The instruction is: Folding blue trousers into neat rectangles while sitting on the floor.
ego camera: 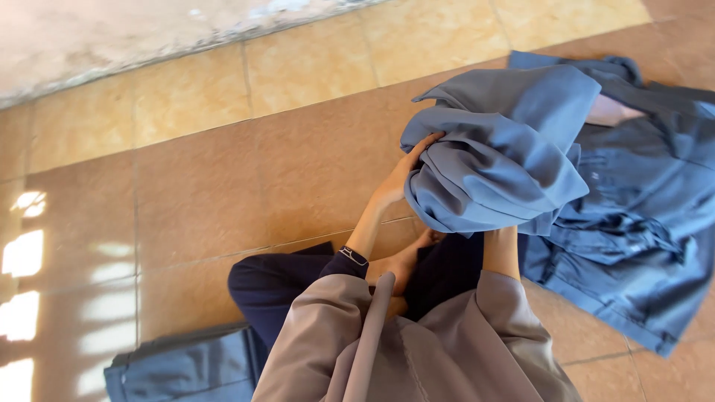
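1. We hold a bunched grey-blue cloth garment (pixel 499 160) lifted above the brown tiled floor (pixel 223 179), in front of our folded legs.
2. Our left hand (pixel 402 175) grips the garment's left edge, with its fingers (pixel 426 144) curled and pressed into the folds.
3. Our right hand is buried under the cloth; only the forearm (pixel 500 251) shows, so we cannot tell how its fingers stand.
4. Just to the right, touching the floor, lies a heap of more blue clothing (pixel 640 208).
5. Another folded blue cloth piece (pixel 182 368) lies at lower left, beside our dark navy trouser knee (pixel 264 286).
6. Our bare foot (pixel 398 264) rests between the knees.
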